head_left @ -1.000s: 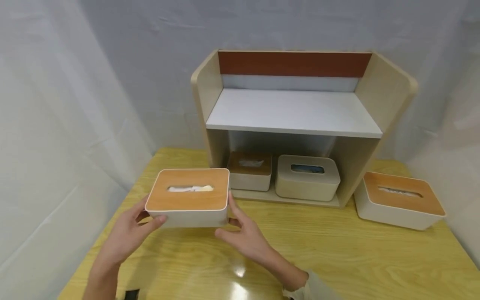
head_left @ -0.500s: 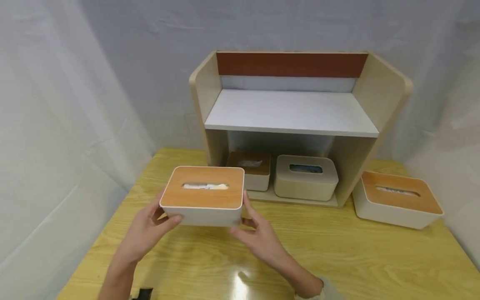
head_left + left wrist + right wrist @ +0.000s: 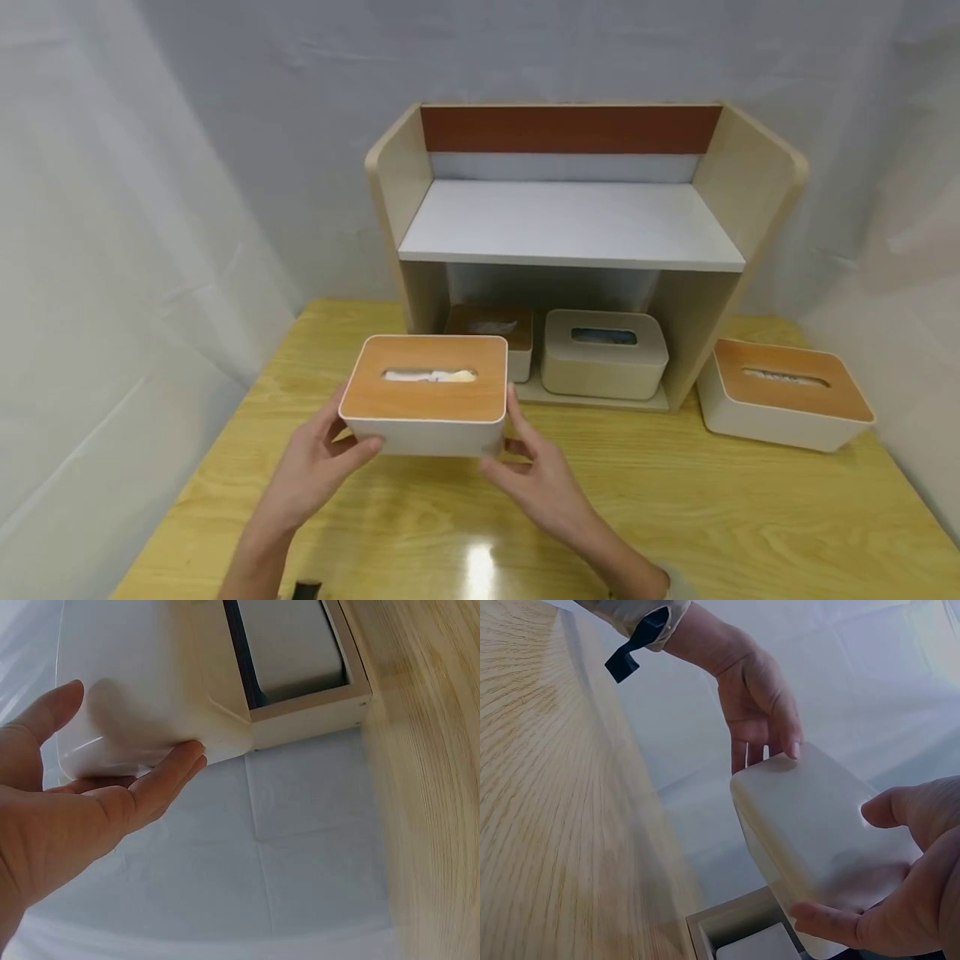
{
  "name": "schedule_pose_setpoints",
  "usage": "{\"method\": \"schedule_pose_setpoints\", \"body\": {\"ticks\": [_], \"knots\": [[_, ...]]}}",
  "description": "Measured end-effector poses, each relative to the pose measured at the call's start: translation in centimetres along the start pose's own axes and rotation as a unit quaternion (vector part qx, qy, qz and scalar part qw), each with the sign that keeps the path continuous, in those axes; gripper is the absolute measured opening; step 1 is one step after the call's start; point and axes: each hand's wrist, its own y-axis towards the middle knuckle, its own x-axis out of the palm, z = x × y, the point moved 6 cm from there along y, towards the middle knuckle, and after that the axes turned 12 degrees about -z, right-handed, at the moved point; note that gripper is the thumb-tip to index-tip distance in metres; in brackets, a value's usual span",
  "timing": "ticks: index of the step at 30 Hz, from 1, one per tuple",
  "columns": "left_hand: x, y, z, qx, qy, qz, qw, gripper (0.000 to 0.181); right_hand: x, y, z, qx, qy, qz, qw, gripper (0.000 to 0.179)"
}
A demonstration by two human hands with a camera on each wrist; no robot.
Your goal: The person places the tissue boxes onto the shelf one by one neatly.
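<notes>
Gripping tissue box (image 3: 423, 400) at opposite ends: left hand (image 3: 317, 462), right hand (image 3: 542, 479); gap between box and table (image 3: 697, 500).

A: What have you shifted over the last second?
B: You've carried the orange-topped box (image 3: 423, 402) sideways to your right, and your left grip (image 3: 318, 467) and right grip (image 3: 543, 482) have travelled along with it.
A: How does that show against the shelf unit (image 3: 577, 221)?
B: From your head view, nearly the whole front of the brown-lidded box (image 3: 520, 337) showed a second ago; now yours hides most of that front and part of the lid.
A: And your view itself?
B: It has swung slightly, so the shelf unit and the box at far right (image 3: 791, 400) sit a little further left. Your right sleeve (image 3: 679, 587) has mostly slipped out of sight.
</notes>
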Motion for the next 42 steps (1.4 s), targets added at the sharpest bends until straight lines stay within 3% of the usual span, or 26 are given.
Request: {"method": "schedule_pose_setpoints", "body": {"ticks": [4,10,17,22,29,37,42], "knots": [[0.4,0.4,0.2,0.009,0.000,0.003,1.0000,0.081,-0.4,-0.3,-0.3,-0.003,0.000,0.007,1.0000,0.092],[0.6,1.1,0.9,-0.006,0.014,0.006,0.9999,0.082,-1.1,-0.9,-1.1,-0.005,-0.003,0.022,0.9997,0.092],[0.9,2.0,2.5,0.019,0.063,0.017,0.9977,0.084,-2.1,-1.7,-2.4,-0.008,-0.020,0.053,0.9984,0.091],[1.2,2.6,3.6,0.034,0.067,0.009,0.9971,0.085,-3.0,-2.1,-3.5,-0.031,-0.059,0.062,0.9958,0.090],[1.4,3.1,5.5,0.054,0.080,0.006,0.9953,0.088,-4.2,-2.9,-5.6,-0.068,-0.129,0.075,0.9864,0.086],[1.6,3.8,8.9,0.099,0.105,-0.003,0.9895,0.095,-5.6,-3.6,-9.1,-0.149,-0.184,0.091,0.9674,0.082],[1.5,4.6,10.9,0.132,0.120,-0.003,0.9840,0.097,-6.6,-3.6,-10.8,-0.175,-0.204,0.098,0.9582,0.083]]}}
